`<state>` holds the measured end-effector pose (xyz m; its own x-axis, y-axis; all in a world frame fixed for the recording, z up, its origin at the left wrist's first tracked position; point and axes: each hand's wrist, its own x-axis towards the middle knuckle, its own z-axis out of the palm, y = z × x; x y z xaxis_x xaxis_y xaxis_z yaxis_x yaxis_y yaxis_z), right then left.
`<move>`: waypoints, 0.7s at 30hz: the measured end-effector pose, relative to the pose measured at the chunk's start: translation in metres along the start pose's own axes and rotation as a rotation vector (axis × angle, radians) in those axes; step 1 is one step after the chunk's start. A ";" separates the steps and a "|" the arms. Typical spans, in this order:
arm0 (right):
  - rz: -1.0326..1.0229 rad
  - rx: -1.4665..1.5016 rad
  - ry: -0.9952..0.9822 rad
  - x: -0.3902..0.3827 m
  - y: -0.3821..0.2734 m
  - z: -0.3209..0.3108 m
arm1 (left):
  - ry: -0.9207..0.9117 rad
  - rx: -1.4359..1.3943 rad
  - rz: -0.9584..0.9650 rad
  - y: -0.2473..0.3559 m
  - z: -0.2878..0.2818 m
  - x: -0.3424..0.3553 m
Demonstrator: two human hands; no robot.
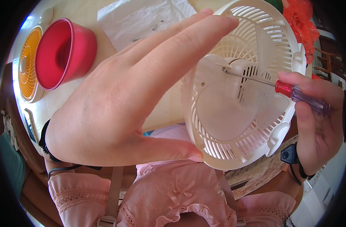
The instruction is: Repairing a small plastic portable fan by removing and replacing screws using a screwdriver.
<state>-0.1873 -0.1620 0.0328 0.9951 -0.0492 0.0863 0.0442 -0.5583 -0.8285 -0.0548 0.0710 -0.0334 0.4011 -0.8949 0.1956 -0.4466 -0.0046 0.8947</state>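
Note:
A white plastic fan housing (226, 109), round with a slotted rim, is tilted up at the table's near edge. My left hand (105, 98) spans its left side, with the thumb on the lower rim and the fingers stretched to the upper rim. In my right hand (315, 128) is a screwdriver (282, 88) with a red and clear purple handle, pinched between thumb and fingers. Its metal shaft points left, and the tip sits at a small hole in the housing's central part. Whether a screw is in that hole, I cannot tell.
On the left of the pale table (167, 111) a pink-red bowl (82, 49) lies on its side by an orange and white fan grille (28, 66). Small screws (155, 27) lie on a white sheet (122, 19). A red plastic bag (300, 22) is at the far right.

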 end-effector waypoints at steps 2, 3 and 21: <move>-0.003 -0.043 0.095 -0.002 0.002 0.005 | 0.007 0.007 -0.008 -0.002 0.001 -0.003; -0.010 -0.079 0.091 -0.001 0.000 0.003 | 0.007 0.004 -0.003 -0.001 0.001 -0.002; 0.006 -0.254 0.125 0.000 -0.003 0.002 | 0.017 0.010 0.005 -0.001 0.002 0.001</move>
<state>-0.1870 -0.1589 0.0346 0.9759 -0.1458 0.1621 -0.0011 -0.7465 -0.6654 -0.0559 0.0693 -0.0351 0.4122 -0.8873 0.2070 -0.4568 -0.0047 0.8896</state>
